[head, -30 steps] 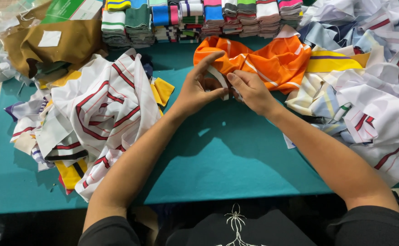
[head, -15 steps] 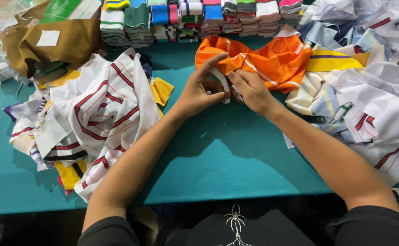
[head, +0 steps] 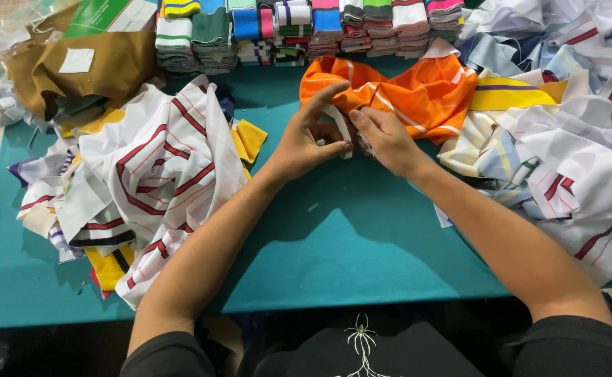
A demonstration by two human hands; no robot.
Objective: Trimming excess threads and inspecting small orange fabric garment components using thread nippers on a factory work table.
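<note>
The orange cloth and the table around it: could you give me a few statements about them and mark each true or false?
1. Both hands, left hand and right hand, work at the near edge of the orange cloth. True.
2. The table has a red cover. False: it is teal.
3. A heap of white cloth with red stripes lies to the left of the left hand. True.
4. The folded striped stacks sit at the near edge by the person. False: they line the far edge.
5. A brown cloth bundle lies at the far left. True.
</note>
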